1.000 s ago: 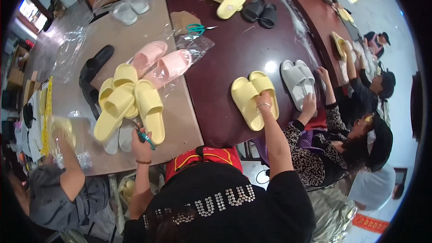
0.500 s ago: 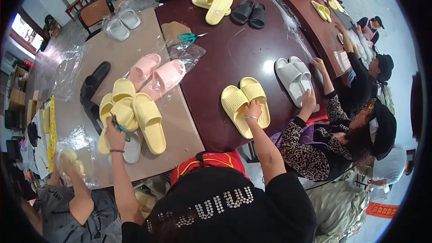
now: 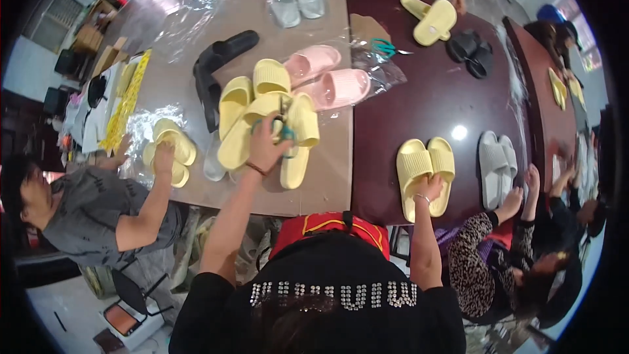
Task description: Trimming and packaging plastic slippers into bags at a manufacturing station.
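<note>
My left hand [image 3: 265,146] is closed around scissors [image 3: 286,134] with teal handles, blades pointing away from me. It lies over a heap of yellow slippers [image 3: 234,147] on the brown board, and its fingertips are partly hidden among them. On the dark red tabletop, a pair of yellow slippers [image 3: 413,157] stands side by side, toes away from me. Reaching between the two, my right hand [image 3: 429,187] grips their inner edges near the footbeds. Beyond the heap rest pink slippers [image 3: 341,88] on clear plastic, and black slippers [image 3: 208,85] lie left of it.
A co-worker at left handles yellow slippers [image 3: 173,141] in clear film. Grey slippers [image 3: 495,164] lie before a co-worker at right. Farther off are a second pair of teal scissors [image 3: 386,47], black slippers [image 3: 468,52], more yellow slippers [image 3: 434,23] and bagged grey slippers [image 3: 295,3].
My view has turned left, so the table appears shifted right. My left hand has moved farther over the heap with the scissors. My right hand stays at the yellow pair.
</note>
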{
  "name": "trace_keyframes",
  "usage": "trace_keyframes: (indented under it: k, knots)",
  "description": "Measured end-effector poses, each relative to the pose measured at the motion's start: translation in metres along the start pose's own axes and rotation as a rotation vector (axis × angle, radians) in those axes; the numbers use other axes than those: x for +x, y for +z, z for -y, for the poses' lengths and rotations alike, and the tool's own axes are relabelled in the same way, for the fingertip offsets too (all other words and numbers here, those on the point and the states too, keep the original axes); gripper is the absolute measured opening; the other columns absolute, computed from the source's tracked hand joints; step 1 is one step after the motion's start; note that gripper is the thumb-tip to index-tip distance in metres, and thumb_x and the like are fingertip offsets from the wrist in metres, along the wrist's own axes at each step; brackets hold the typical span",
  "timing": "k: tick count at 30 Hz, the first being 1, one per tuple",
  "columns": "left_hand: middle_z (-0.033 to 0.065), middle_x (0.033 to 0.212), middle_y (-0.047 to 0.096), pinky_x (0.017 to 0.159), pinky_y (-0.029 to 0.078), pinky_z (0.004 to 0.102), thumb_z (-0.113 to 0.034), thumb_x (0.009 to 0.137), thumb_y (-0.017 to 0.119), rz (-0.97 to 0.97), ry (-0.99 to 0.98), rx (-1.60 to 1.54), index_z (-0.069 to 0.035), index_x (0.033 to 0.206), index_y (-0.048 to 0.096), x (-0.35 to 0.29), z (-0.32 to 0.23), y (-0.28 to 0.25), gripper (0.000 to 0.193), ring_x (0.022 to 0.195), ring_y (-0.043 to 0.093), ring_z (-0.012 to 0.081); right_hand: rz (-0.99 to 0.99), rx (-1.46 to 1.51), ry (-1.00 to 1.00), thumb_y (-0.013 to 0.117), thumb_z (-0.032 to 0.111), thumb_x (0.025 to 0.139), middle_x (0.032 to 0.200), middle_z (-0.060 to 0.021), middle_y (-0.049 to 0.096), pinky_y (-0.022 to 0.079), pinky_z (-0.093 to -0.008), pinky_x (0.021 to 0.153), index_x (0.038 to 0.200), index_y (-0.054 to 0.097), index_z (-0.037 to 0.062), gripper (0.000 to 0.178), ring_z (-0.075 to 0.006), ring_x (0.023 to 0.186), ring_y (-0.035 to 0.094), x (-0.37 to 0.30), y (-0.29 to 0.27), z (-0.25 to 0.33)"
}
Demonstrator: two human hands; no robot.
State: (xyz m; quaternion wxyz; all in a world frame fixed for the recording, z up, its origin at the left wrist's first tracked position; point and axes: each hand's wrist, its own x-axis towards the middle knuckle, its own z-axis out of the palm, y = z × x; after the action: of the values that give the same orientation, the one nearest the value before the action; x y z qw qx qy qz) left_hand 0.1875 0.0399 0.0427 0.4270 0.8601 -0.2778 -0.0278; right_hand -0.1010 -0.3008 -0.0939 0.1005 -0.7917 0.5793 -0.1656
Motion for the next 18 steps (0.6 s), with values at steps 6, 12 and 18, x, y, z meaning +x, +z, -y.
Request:
trace_keyframes:
  k: [6,12,18]
  knots:
    - [0.0161,0.097,0.045,0.082,0.031,0.0424,-0.021,0.056,0.070,-0.159,0.047,0.392,-0.007,0.113,0.037,-0.027,-0.010,0.039,0.067,0.093,0.041,0.0325,0.048,0.002,0.034,0.054,0.018,0.070,0.104,-0.0147,0.048,0.039,-0.0436,0.078,0.097,0.050,0.0014,0.032,-0.0356,0.089,0.047,-0.008,-0.016,0.023]
    - [0.0163,0.093,0.048,0.080,0.033,0.0434,-0.014,0.060,0.064,-0.344,0.053,0.348,-0.007,0.109,0.040,-0.026,-0.003,0.056,0.055,0.089,0.044,0.0333,-0.085,0.039,-0.058,0.053,0.016,0.069,0.094,-0.0159,0.049,0.041,-0.0464,0.069,0.086,0.050,0.0002,0.023,-0.0369,0.079,0.048,-0.010,-0.018,0.018]
    - [0.0155,0.089,0.050,0.077,0.036,0.0413,-0.010,0.059,0.062,-0.293,0.032,0.250,-0.004,0.105,0.043,-0.015,-0.001,0.047,0.050,0.086,0.046,0.0331,0.028,-0.012,0.042,0.050,0.017,0.070,0.105,-0.0166,0.048,0.039,-0.0446,0.077,0.102,0.049,0.0012,0.035,-0.0369,0.088,0.047,-0.007,-0.025,0.026]
